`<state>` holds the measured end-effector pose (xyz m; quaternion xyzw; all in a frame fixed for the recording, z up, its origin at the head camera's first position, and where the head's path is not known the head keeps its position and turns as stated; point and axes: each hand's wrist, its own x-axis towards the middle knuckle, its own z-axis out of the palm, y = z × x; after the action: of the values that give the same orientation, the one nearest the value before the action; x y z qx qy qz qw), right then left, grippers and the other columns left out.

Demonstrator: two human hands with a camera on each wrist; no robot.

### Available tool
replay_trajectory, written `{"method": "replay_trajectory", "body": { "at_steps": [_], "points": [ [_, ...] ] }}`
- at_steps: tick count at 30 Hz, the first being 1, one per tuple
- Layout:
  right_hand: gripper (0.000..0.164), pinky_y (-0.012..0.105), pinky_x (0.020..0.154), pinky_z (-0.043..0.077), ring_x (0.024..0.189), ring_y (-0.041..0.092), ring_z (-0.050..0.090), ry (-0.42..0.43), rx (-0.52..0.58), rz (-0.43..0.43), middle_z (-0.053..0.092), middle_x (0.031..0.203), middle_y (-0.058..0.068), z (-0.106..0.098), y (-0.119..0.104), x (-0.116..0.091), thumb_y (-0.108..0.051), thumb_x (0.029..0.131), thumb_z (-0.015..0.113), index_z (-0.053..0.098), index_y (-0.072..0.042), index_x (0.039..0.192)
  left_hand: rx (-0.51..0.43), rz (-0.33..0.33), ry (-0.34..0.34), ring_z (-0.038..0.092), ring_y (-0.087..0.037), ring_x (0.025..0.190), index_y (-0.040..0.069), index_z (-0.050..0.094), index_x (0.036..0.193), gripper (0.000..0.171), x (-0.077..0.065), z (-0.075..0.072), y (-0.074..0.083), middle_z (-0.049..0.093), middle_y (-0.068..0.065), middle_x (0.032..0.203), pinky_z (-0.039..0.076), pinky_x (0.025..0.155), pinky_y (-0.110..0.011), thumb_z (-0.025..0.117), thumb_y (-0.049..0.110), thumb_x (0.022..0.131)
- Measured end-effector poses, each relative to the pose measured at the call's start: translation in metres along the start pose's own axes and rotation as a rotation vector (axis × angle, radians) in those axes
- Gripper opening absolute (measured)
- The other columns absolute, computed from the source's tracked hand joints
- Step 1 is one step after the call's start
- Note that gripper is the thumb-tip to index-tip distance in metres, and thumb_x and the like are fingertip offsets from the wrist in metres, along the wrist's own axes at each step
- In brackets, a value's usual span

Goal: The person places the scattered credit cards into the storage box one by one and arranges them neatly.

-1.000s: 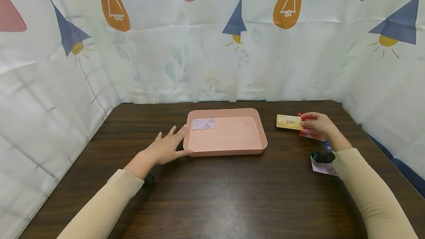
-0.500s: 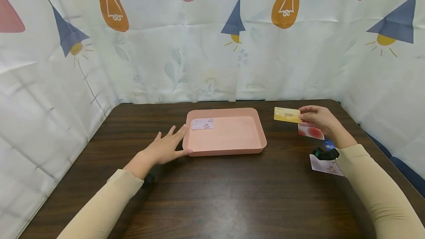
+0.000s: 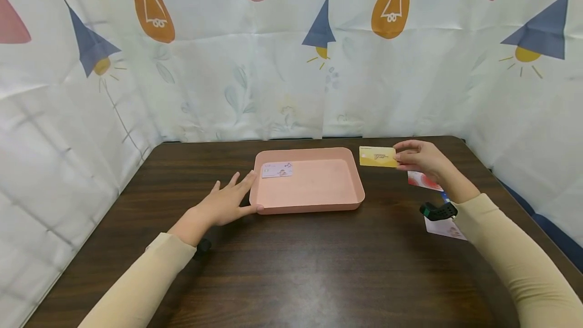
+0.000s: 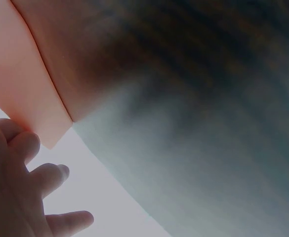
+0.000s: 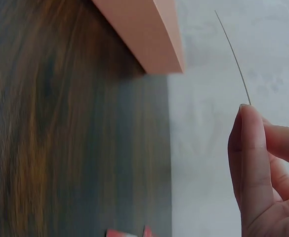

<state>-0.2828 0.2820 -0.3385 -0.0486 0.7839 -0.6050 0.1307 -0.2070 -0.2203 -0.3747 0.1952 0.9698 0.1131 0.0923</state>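
A yellow card (image 3: 377,157) is pinched at its right end by my right hand (image 3: 421,158), above the table to the right of the pink tray (image 3: 314,208). The right wrist view shows that card edge-on as a thin line (image 5: 234,57) rising from the thumb and fingertips. Fingers spread, my left hand (image 3: 226,201) rests against the tray's left side, thumb at the near corner. In the left wrist view its fingers (image 4: 50,177) lie beside the tray wall (image 4: 40,94). Inside the tray, at the back left, lies a pale lilac card (image 3: 277,169).
Below the right forearm lie a red and white card (image 3: 423,180), a mostly covered blue card (image 3: 445,197) and a pale lilac card (image 3: 444,228). A black band (image 3: 438,211) is on the right wrist. A patterned white curtain (image 3: 282,90) hangs behind the dark wooden table (image 3: 291,267).
The yellow card, held in my right hand, has risen and moved left toward the tray, uncovering more of the red and white card. My left hand stays at the tray.
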Motion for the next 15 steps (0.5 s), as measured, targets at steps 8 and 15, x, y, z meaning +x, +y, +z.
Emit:
{"method": "replay_trajectory", "body": {
  "at_steps": [8,15],
  "points": [
    [0.05,0.031,0.084,0.059,0.085,0.01,0.07,-0.039,-0.005,0.001,0.069,0.1,-0.001,0.027,-0.007,0.008,-0.002,0.101,0.064,0.041,0.013,0.143,-0.005,-0.003,0.006,0.012,-0.041,0.155,0.011,0.012,0.166,0.098,0.001,0.001,-0.002,0.016,-0.01,0.17,0.006,0.114,-0.075,0.055,0.066,0.098],
    [0.042,0.034,0.084,0.06,0.084,0.013,0.072,-0.062,-0.006,-0.008,0.07,0.099,0.002,0.051,-0.012,0.016,0.0,0.101,0.062,0.046,0.013,0.138,-0.002,-0.007,0.001,0.012,-0.041,0.155,0.01,0.012,0.166,0.1,0.001,0.002,-0.002,0.016,-0.011,0.17,0.006,0.114,-0.075,0.054,0.068,0.097]
  ]
}}
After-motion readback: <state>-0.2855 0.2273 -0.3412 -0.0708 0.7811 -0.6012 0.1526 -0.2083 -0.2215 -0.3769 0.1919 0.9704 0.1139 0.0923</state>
